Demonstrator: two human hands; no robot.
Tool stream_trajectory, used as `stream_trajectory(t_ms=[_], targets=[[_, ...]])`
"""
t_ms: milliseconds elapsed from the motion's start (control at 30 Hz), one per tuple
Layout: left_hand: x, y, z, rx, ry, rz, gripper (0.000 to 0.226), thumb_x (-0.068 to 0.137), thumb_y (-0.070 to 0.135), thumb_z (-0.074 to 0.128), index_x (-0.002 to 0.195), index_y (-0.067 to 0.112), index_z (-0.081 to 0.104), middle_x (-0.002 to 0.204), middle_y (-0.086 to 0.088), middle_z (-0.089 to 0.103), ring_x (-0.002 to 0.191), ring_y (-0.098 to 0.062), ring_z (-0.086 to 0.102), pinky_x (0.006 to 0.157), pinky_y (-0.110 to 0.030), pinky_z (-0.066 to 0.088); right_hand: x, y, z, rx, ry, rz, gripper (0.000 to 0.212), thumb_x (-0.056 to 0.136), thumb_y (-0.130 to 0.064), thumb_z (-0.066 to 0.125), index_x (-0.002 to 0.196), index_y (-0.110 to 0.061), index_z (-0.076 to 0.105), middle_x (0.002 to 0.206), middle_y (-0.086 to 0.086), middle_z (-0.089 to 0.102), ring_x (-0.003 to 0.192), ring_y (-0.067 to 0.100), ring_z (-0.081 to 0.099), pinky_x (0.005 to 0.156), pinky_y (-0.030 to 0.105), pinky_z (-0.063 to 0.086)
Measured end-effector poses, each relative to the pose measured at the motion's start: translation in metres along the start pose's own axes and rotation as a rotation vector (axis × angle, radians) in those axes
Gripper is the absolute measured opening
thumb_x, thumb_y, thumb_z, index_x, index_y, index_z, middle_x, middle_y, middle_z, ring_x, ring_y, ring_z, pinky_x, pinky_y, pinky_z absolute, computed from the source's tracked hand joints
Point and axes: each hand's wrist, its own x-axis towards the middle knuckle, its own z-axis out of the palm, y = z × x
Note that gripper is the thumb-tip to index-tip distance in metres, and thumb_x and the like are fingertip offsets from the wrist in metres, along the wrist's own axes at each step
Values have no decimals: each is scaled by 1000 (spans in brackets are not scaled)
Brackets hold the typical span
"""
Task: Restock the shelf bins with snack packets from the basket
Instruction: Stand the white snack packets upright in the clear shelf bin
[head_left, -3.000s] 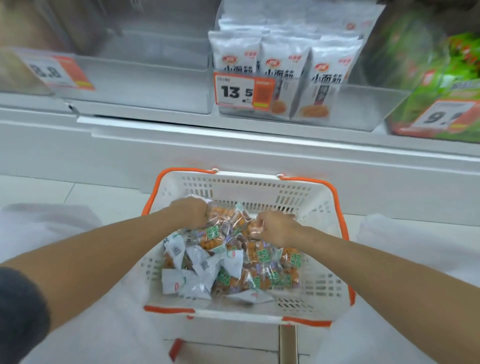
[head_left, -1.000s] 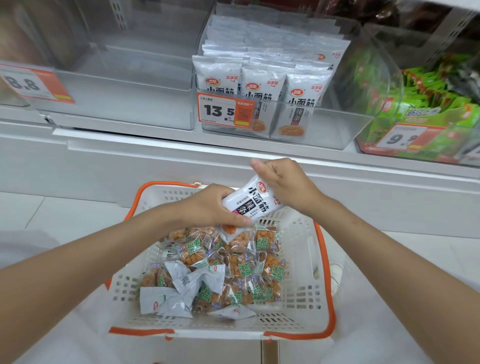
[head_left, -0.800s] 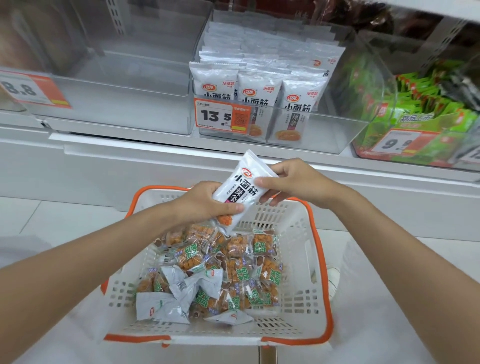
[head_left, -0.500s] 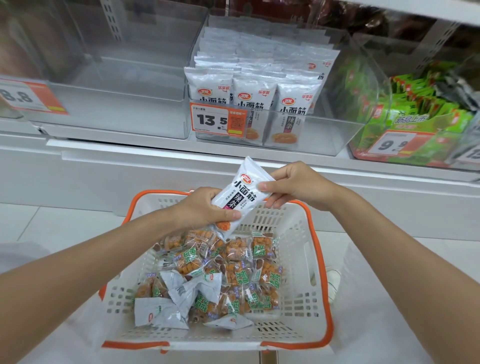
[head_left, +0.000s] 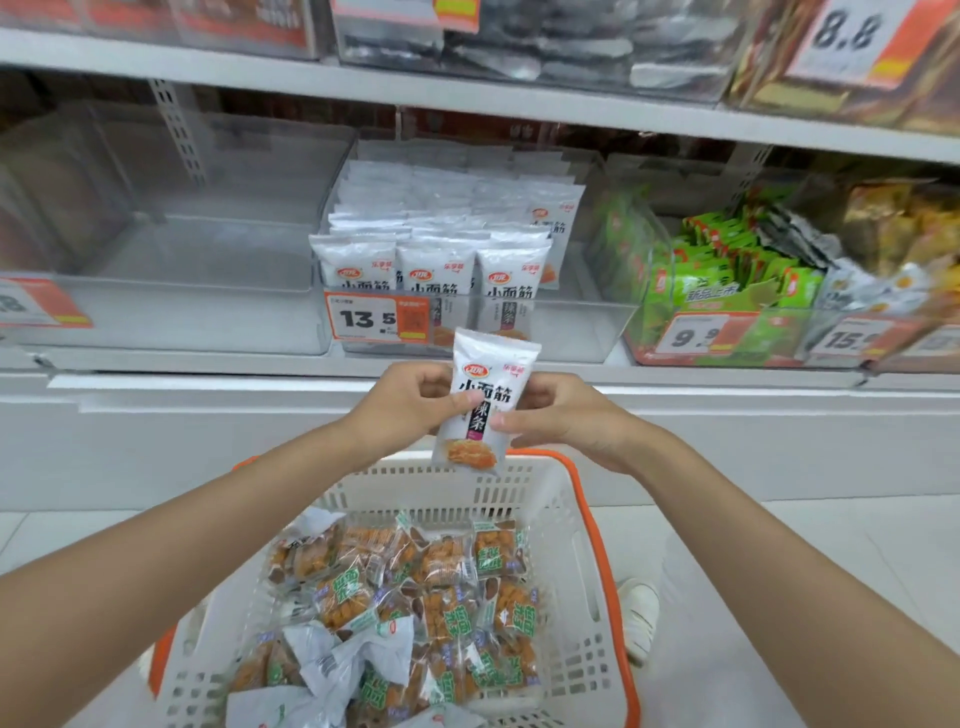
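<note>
I hold one white snack packet (head_left: 483, 400) upright above the far rim of the white basket (head_left: 566, 525) with orange trim. My left hand (head_left: 410, 410) pinches its left edge and my right hand (head_left: 561, 415) pinches its right edge. Just behind it, a clear shelf bin (head_left: 571, 332) with a 13.5 price tag holds several rows of the same white packets (head_left: 436, 270). In the basket lie several small orange-and-green snack packets (head_left: 447, 587) and some crumpled white ones (head_left: 343, 660).
A clear bin (head_left: 171, 312) left of the white packets holds nothing I can see. Right of them stands a bin of green packets (head_left: 722, 280) tagged 9.9, then mixed packets (head_left: 883, 270). An upper shelf (head_left: 467, 93) carries more bins. A white shoe (head_left: 641, 613) shows beside the basket.
Both hands lifted the white packet from a slant over the basket to upright and nearer the 13.5 bin. The view tilted up, showing the upper shelf.
</note>
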Motion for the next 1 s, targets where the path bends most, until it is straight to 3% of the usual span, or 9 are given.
stream_trajectory(t_ms=[133, 233, 300, 433, 600, 667, 767, 900, 1000], targets=[[20, 57, 14, 16, 1, 205, 18, 87, 14, 70, 104, 22, 68, 104, 3, 74, 96, -9, 69, 83, -28, 57, -11, -30, -27, -45, 236, -202, 27, 81, 2, 73, 102, -13, 68, 99, 6, 74, 79, 6, 69, 69, 22, 57], [37, 108, 17, 69, -17, 340, 14, 90, 13, 66, 103, 18, 69, 104, 2, 74, 93, -5, 69, 81, -21, 54, -14, -60, -54, -235, 492, -411, 31, 77, 4, 76, 95, -19, 67, 95, 3, 74, 78, 6, 70, 76, 24, 58], [51, 139, 17, 178, -20, 410, 11, 90, 21, 68, 98, 13, 72, 100, -2, 75, 87, -5, 67, 85, -26, 55, -12, -76, -71, -355, 645, -495, 30, 77, -2, 76, 97, -23, 67, 90, -7, 73, 82, 7, 70, 79, 29, 58], [84, 171, 15, 315, 25, 509, 13, 88, 13, 71, 99, 11, 75, 96, 1, 74, 83, 2, 66, 77, -12, 52, 3, -91, -92, -459, 784, -547, 27, 82, -12, 72, 105, -25, 67, 94, -10, 72, 88, 8, 67, 81, 33, 56], [141, 154, 5, 462, 5, 414, 18, 84, 18, 75, 97, 4, 74, 94, -11, 75, 86, -19, 69, 87, -42, 55, 61, -74, -105, -547, 827, -372, 32, 80, -10, 70, 110, -17, 67, 102, 3, 73, 93, 19, 68, 80, 31, 53], [163, 148, 0, 542, 33, 382, 23, 84, 22, 76, 97, 4, 73, 93, -13, 73, 80, -15, 65, 81, -38, 54, 87, -67, -108, -604, 820, -242, 30, 79, -11, 70, 108, -15, 68, 105, 8, 72, 98, 25, 67, 80, 31, 53], [191, 144, -7, 654, 121, 336, 16, 86, 19, 73, 101, 14, 72, 91, 2, 69, 75, -5, 60, 64, -12, 47, 120, -62, -111, -622, 760, -116, 23, 81, -11, 69, 104, -9, 68, 107, 15, 70, 100, 30, 66, 80, 34, 53], [220, 144, -10, 811, 142, 260, 6, 89, 18, 69, 94, 22, 71, 99, 6, 68, 88, -10, 61, 78, -20, 46, 159, -54, -122, -572, 711, -5, 19, 86, -9, 63, 104, -3, 65, 108, 15, 68, 99, 31, 65, 72, 28, 47], [234, 143, -10, 902, 163, 256, 8, 93, 24, 63, 97, 26, 69, 101, 11, 63, 93, -9, 57, 80, -21, 42, 177, -45, -128, -552, 688, 32, 24, 84, -10, 65, 107, -4, 64, 106, 13, 68, 101, 29, 65, 71, 27, 47]])
